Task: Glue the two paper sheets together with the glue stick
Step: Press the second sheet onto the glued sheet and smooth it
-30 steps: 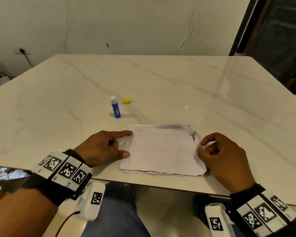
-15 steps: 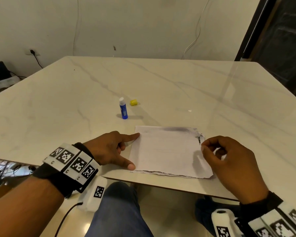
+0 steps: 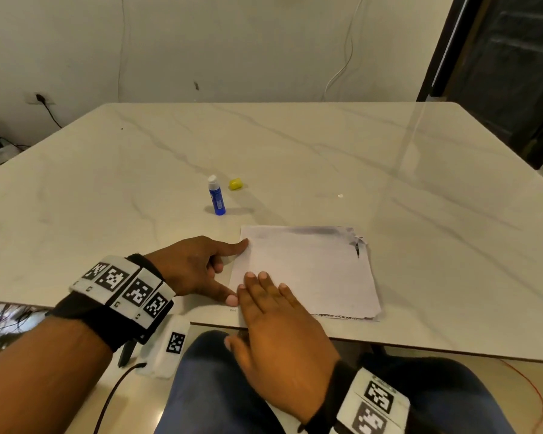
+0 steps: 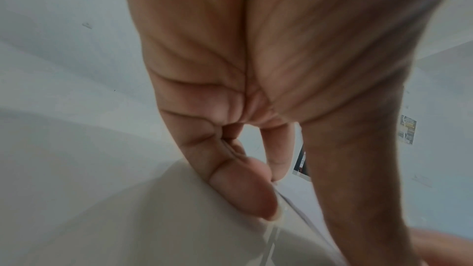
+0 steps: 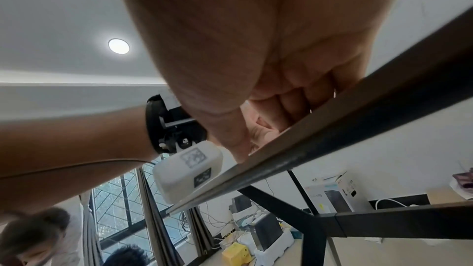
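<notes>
Currently the sheets (image 3: pixel 311 270) lie stacked at the surface's (image 3: pixel 295 145) near edge. The left hand (image 3: pixel 195 267) braces their left edge with forefinger and thumb extended, other fingers curled. The right hand (image 3: pixel 273 333) lies flat, fingers straight on the paper, likely pressing the bond. The glue stick (image 3: pixel 216 195) stands upright beyond, uncapped; its cap (image 3: pixel 235 184) lies beside it.

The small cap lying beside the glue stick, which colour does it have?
The cap is yellow; the head view shows it best, right of the blue glue stick.
</notes>
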{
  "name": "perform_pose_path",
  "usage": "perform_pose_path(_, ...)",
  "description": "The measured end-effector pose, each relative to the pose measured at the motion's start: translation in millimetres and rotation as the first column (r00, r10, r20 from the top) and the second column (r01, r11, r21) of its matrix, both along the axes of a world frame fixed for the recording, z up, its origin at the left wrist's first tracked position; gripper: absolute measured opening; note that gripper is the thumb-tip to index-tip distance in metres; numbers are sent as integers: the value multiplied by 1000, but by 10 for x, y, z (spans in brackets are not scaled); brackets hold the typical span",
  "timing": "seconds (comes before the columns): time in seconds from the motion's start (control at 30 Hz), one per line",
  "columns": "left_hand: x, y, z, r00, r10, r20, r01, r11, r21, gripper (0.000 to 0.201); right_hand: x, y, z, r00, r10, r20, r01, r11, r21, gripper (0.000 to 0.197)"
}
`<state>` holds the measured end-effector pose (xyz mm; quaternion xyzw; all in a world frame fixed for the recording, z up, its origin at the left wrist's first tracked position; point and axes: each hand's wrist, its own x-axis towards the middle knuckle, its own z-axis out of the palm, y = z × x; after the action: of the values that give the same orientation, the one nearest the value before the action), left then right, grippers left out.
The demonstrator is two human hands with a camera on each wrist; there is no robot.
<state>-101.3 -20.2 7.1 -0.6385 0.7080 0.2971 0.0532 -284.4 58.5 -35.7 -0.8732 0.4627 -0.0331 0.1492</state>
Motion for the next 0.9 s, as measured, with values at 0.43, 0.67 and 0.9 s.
perform_pose_path(0.43,-65,33,39,997,-4,72,3,1000,16,108,-1028,262,-68,965,-222,-140,222,975,-16,71)
perform_pose_path(0.67,-41,38,26,997,-8,74,8,1000,-3,107,-1391,275,-87,957,-257,-134,262,965,19,73)
perform_pose_path(0.9,-105,84,70,996,0,94,0,1000,2,102,-1587,228,-153,979,-166,118,177,980,-91,55)
